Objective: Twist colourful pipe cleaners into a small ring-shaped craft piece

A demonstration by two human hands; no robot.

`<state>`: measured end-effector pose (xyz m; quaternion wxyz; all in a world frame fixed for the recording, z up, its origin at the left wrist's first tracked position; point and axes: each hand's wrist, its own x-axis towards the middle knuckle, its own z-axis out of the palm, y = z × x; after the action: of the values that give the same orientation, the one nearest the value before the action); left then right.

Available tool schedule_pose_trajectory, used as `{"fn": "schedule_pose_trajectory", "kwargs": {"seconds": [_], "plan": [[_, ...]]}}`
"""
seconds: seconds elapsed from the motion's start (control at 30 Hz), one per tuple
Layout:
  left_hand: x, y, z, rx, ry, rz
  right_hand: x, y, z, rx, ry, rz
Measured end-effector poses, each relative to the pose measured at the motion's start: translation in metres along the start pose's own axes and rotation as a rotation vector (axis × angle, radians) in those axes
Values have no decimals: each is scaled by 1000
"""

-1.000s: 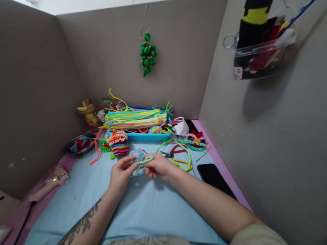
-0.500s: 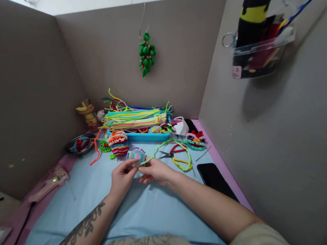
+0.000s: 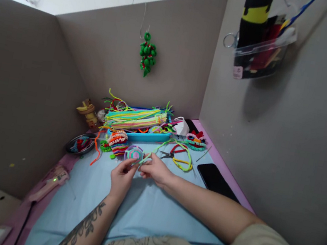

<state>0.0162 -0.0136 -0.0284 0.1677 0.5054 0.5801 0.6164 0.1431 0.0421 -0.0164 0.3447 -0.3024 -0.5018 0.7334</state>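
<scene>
A round coiled disc of pipe cleaner [image 3: 134,153], in purple, pink and teal, stands up at the fingertips of my left hand [image 3: 122,174]. The thumb and fingers of that hand are pinched at its lower edge. Just to the right, my right hand [image 3: 155,170] has its fingers closed on a pale green pipe cleaner [image 3: 144,160] that runs to the disc's lower edge. My fingers hide where strand and disc meet. Beyond my right hand lie scissors [image 3: 173,156] with red and yellow handles, and a yellow-green pipe cleaner loop [image 3: 190,161] curves around them.
Behind my hands a blue tray [image 3: 148,137] is heaped with pipe cleaners [image 3: 135,118]. Striped pipe-cleaner pieces [image 3: 118,143] and a dark bowl [image 3: 70,146] stand to the left, near a pink glue gun [image 3: 50,183]. A phone [image 3: 216,181] lies on the right. Grey partitions [image 3: 175,53] surround the table.
The disc has shifted slightly left with my left hand. My right fingers have lifted a little, and more of the pale green strand shows between the hands.
</scene>
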Motion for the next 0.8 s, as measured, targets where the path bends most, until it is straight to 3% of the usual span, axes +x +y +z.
{"fn": "schedule_pose_trajectory", "kwargs": {"seconds": [0.07,0.13,0.27,0.3,0.37,0.43,0.6,0.8], "plan": [[2,-2,-1,-19,36,-50,-3,2,1,-117,60,-162],[5,-3,-1,-52,71,-92,-11,3,3,-376,-11,-363],[8,-4,-3,-89,104,-135,-31,6,12,-1058,-534,-739],[9,-4,-3,-86,104,-146,-34,6,13,-1148,-622,-787],[9,-4,-3,-97,101,-159,-37,6,15,-1191,-661,-791],[9,-4,-2,-138,101,-159,-33,4,13,-1069,-535,-712],[10,-4,0,-247,68,-213,-13,-5,-2,-677,-4,-574],[8,-2,2,-320,3,-259,3,-3,-13,-671,191,-618]]}}
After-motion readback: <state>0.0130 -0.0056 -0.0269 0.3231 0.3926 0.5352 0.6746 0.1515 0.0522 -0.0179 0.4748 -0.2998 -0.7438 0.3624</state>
